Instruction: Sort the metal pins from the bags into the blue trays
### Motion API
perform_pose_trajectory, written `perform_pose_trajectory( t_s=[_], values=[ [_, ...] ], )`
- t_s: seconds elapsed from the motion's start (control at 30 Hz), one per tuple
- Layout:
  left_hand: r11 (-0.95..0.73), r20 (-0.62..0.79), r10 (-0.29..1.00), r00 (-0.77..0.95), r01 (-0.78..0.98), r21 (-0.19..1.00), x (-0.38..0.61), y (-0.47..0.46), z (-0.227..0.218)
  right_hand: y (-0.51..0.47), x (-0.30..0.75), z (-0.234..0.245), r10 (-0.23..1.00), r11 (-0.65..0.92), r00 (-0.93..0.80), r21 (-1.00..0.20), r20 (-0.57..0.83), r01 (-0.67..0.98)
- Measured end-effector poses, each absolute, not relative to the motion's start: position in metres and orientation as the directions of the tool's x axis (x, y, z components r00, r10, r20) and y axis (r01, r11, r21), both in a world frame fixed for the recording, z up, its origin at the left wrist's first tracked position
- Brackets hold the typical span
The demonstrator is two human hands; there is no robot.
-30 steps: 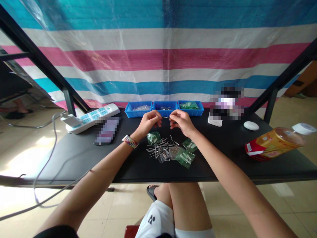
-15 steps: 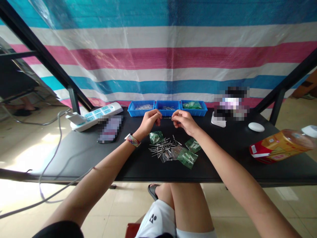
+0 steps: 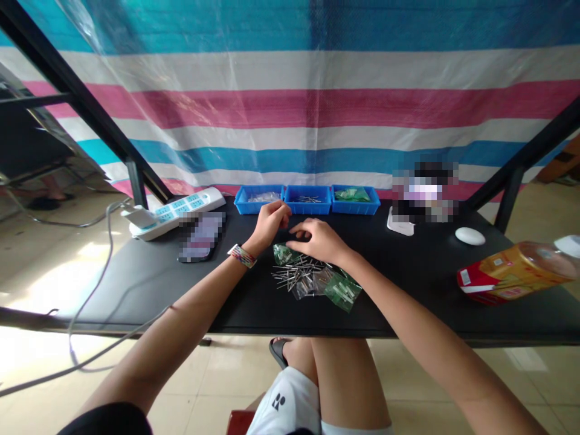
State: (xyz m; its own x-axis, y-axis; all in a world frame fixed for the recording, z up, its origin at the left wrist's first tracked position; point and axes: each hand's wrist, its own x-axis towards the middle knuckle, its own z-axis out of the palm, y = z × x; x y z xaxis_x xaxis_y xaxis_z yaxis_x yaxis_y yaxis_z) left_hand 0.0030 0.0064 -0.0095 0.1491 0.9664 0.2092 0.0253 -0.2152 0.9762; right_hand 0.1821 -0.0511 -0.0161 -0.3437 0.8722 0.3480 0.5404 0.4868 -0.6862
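Observation:
My left hand (image 3: pixel 270 222) hovers in front of the blue bins with its fingers curled together; whatever it may hold is hidden. To its right, my right hand (image 3: pixel 319 240) reaches inward, thumb and fingers apart, over a small green plastic bag (image 3: pixel 283 254). Thin metal pins (image 3: pixel 290 275) lie in a loose heap just below the hands. Beside the heap are a clear bag (image 3: pixel 304 289) and another green bag (image 3: pixel 343 292) with pale pieces inside. My right forearm partly covers the heap's right side.
Three blue bins stand in a row at the back: the left bin (image 3: pixel 258 208) has clear bags, the middle bin (image 3: pixel 308 208) metal pins, the right bin (image 3: pixel 356 208) green bags. A power strip (image 3: pixel 203 199) and phone (image 3: pixel 202 237) lie left; a bottle (image 3: pixel 516 272) lies right.
My right hand has moved left and toward me from near the bins, and its fingers have parted. The thin pin seen between the hands is no longer visible. My left hand has barely moved.

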Motion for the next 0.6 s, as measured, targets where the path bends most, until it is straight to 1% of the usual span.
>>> perform_pose_trajectory(
  t_s=[0.07, 0.13, 0.17, 0.23, 0.33, 0.4, 0.47, 0.53, 0.6],
  values=[
    [-0.213, 0.206, 0.966, 0.154, 0.028, 0.977, 0.003, 0.007, -0.011, -0.058, 0.173, -0.019, 0.852, 0.523, -0.405, -0.557, 0.33, 0.646],
    [-0.206, 0.2, 0.967, 0.157, 0.022, 0.978, 0.004, 0.007, -0.012, -0.06, 0.169, -0.021, 0.854, 0.519, -0.419, -0.476, 0.307, 0.71],
    [-0.202, 0.197, 0.968, 0.158, 0.018, 0.979, 0.004, 0.007, -0.013, -0.06, 0.169, -0.022, 0.86, 0.51, -0.415, -0.464, 0.297, 0.724],
    [-0.201, 0.195, 0.967, 0.167, 0.019, 0.979, 0.005, 0.008, -0.014, -0.059, 0.171, -0.024, 0.867, 0.498, -0.406, -0.477, 0.288, 0.724],
    [-0.207, 0.196, 0.963, 0.185, 0.045, 0.977, 0.005, 0.008, -0.016, -0.054, 0.173, -0.027, 0.866, 0.5, -0.396, -0.557, 0.305, 0.664],
    [-0.208, 0.189, 0.963, 0.194, 0.087, 0.974, 0.005, 0.009, -0.018, -0.05, 0.173, -0.029, 0.883, 0.465, -0.361, -0.671, 0.3, 0.577],
    [-0.203, 0.172, 0.962, 0.213, 0.132, 0.97, 0.004, 0.01, -0.019, -0.045, 0.173, -0.031, 0.913, 0.388, -0.304, -0.81, 0.272, 0.44],
    [-0.185, 0.143, 0.955, 0.259, 0.146, 0.972, 0.004, 0.01, -0.019, -0.04, 0.174, -0.032, 0.944, 0.283, -0.241, -0.925, 0.223, 0.253],
    [-0.147, 0.104, 0.942, 0.32, 0.113, 0.983, 0.004, 0.009, -0.017, -0.035, 0.177, -0.032, 0.968, 0.185, -0.184, -0.981, 0.173, 0.054]
  ],
)
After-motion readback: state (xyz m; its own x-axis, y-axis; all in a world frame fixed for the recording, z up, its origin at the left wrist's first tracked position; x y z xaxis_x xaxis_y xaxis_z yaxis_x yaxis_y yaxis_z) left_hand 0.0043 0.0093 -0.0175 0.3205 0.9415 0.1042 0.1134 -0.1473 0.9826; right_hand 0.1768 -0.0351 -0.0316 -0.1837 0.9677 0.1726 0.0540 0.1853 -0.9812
